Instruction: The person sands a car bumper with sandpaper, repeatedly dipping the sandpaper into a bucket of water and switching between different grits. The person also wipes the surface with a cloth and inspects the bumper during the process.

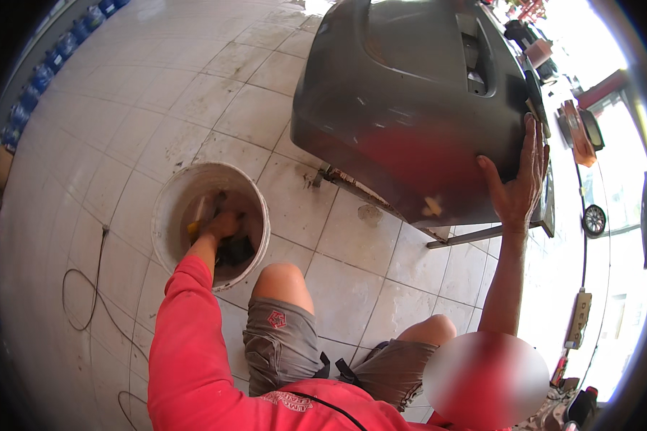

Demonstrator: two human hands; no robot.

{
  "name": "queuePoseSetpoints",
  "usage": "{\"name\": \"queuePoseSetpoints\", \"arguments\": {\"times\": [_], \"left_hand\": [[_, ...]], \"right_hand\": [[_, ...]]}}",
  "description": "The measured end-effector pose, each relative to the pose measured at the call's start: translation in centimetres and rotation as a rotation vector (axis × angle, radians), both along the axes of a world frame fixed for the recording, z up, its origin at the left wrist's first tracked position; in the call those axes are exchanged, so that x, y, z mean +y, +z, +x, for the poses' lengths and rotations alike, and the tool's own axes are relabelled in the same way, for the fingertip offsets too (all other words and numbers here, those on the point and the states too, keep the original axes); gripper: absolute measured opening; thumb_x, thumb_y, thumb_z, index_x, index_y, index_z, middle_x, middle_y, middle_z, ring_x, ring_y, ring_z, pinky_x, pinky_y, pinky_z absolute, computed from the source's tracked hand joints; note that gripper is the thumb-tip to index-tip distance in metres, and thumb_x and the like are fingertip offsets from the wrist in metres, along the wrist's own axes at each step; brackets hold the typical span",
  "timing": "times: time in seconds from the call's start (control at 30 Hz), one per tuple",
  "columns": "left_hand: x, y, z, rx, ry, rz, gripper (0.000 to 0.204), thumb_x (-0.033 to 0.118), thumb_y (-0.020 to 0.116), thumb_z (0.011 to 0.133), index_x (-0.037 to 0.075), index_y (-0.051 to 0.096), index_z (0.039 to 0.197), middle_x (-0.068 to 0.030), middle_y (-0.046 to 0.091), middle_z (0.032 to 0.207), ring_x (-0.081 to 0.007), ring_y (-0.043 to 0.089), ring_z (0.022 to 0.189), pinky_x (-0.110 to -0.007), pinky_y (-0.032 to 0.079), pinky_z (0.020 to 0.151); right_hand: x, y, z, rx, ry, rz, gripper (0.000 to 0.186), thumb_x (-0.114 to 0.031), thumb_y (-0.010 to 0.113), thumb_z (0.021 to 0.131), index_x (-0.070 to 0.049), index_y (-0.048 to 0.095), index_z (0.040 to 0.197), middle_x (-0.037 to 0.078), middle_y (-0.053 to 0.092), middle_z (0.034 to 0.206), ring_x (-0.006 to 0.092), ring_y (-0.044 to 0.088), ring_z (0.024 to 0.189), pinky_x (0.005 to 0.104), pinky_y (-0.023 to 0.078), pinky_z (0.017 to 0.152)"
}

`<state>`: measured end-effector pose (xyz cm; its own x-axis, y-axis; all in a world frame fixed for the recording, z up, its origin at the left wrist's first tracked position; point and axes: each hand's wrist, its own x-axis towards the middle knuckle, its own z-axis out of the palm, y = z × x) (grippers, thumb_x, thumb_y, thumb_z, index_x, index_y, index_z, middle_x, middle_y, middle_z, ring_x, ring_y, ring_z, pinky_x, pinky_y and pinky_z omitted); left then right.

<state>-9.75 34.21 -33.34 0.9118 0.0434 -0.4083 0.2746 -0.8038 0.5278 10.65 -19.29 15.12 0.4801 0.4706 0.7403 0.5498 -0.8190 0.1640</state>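
My left hand (225, 224) reaches down inside a white bucket (163, 188) on my left. Its fingers are hidden in the bucket, so what they hold, if anything, does not show. A dark piece (236, 251) and a small yellow thing (193, 228) lie beside that hand; their kinds cannot be made out. On the right, my right hand (517, 194) rests against the near right edge of a large dark grey car bumper (410, 108), fingers stretched up and thumb apart. The bumper's curved face is smooth, with a pale yellowish patch near its lower edge.
A metal stand (467, 235) supports the bumper. A thin cable (93, 287) loops over the tiled floor (216, 108) at left. Blue bottles (43, 75) line the far left wall. A power strip (579, 320) and a small wheel (594, 220) are at right.
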Motion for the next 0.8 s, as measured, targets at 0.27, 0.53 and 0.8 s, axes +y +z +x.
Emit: {"name": "queuePoseSetpoints", "arguments": {"times": [0.27, 0.53, 0.8], "left_hand": [[-1.8, 5.7, -1.0, -0.469, 0.161, 0.323, 0.046, 0.025, 0.07, 0.094, 0.01, 0.072, 0.138, -0.0221, 0.07, 0.139, -0.0385, 0.063, 0.135, -0.049, 0.047, 0.119], [0.5, 21.6, -1.8, -0.258, 0.371, -0.389, 0.037, 0.025, 0.078, 0.098, -0.002, 0.077, 0.123, -0.0142, 0.081, 0.11, -0.0243, 0.075, 0.101, -0.036, 0.057, 0.091], [1.0, 25.3, -6.3, -0.292, 0.368, -0.567, 0.021, 0.016, 0.083, 0.098, 0.001, 0.078, 0.111, -0.0004, 0.075, 0.092, -0.0048, 0.061, 0.078, -0.027, 0.052, 0.07]], "right_hand": [[12.5, -8.8, -12.8, 0.708, 0.38, 0.533, 0.087, -0.021, 0.087, 0.093, -0.001, 0.044, 0.166, 0.023, 0.047, 0.169, 0.0385, 0.046, 0.156, 0.0468, 0.042, 0.125], [32.0, -23.8, -21.9, 1.724, 0.312, 0.848, 0.111, -0.052, 0.086, 0.093, 0.012, 0.032, 0.166, 0.034, 0.06, 0.151, 0.0302, 0.061, 0.141, 0.0371, 0.053, 0.11], [34.7, -28.9, -21.3, 1.649, 0.591, 0.759, 0.048, -0.033, 0.084, 0.091, 0.002, 0.071, 0.121, 0.02, 0.076, 0.097, 0.0302, 0.072, 0.084, 0.0415, 0.056, 0.08]]}}
